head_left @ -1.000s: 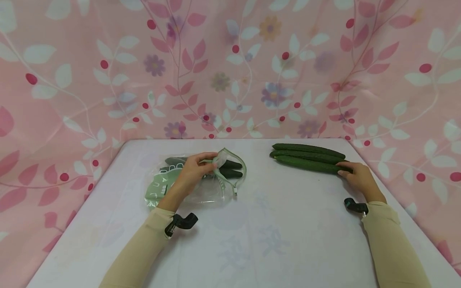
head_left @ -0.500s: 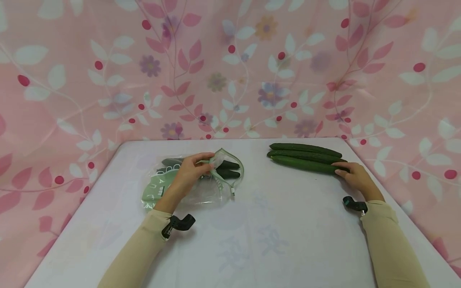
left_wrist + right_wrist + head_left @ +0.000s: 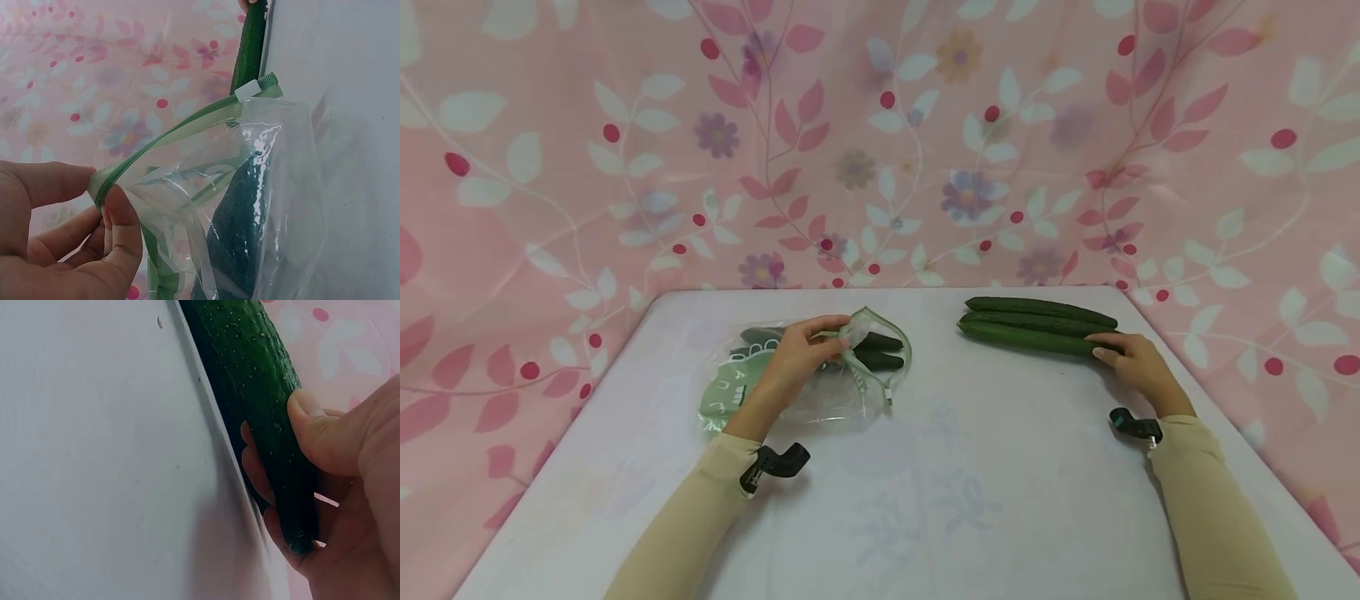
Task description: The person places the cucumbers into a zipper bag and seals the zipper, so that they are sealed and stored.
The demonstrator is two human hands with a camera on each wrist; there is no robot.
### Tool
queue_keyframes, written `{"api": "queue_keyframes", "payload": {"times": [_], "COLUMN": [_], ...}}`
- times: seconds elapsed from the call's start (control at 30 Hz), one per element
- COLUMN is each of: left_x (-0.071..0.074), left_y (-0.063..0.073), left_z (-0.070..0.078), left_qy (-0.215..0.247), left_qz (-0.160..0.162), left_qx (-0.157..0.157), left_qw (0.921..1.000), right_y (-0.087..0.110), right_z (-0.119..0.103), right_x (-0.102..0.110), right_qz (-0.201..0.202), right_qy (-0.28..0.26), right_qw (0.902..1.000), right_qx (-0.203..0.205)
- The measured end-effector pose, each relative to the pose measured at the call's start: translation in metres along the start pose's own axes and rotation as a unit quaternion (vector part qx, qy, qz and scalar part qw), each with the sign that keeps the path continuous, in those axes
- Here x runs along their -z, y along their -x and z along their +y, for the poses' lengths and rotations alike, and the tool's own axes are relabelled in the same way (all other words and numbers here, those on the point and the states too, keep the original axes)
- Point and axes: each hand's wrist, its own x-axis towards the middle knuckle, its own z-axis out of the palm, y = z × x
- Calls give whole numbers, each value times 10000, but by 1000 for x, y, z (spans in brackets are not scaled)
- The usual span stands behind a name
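A clear zip bag point(image 3: 827, 404) with a green print and green zip edge lies at the left of the table, cucumbers point(image 3: 880, 360) inside it. My left hand point(image 3: 797, 354) pinches the zip edge between thumb and fingers, and the mouth gapes to the right; a white slider point(image 3: 248, 91) sits on that edge. Over on the right, three cucumbers lie side by side. My right hand point(image 3: 1135, 367) grips the near end of the front cucumber point(image 3: 1026, 338), thumb on one side and fingers curled under the other. Behind it are the middle cucumber point(image 3: 1037, 322) and the back one point(image 3: 1041, 308).
A white cloth point(image 3: 970, 467) covers the table, whose far edge meets a pink floral curtain point(image 3: 880, 167). Each wrist wears a small black camera, one on the left point(image 3: 775, 463) and one on the right point(image 3: 1135, 425).
My right hand and the front cucumber have shifted slightly left along the other cucumbers. The left hand keeps its pinch on the bag's edge, nearly still.
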Motion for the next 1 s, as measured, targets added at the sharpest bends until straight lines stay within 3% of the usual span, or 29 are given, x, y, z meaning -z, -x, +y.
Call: {"api": "queue_keyframes", "payload": {"times": [0.33, 1.0], "left_x": [1, 1], "left_y": [-1, -2], "left_z": [-2, -1], "left_qy": [70, 143], "left_qz": [29, -16], "left_qx": [4, 9], "left_qw": [10000, 9999], "right_y": [-2, -5], "right_z": [-5, -33], "right_x": [3, 6], "right_qz": [56, -111], "right_qy": [-408, -822], "right_qw": [9988, 9965], "right_qx": [-257, -113]}}
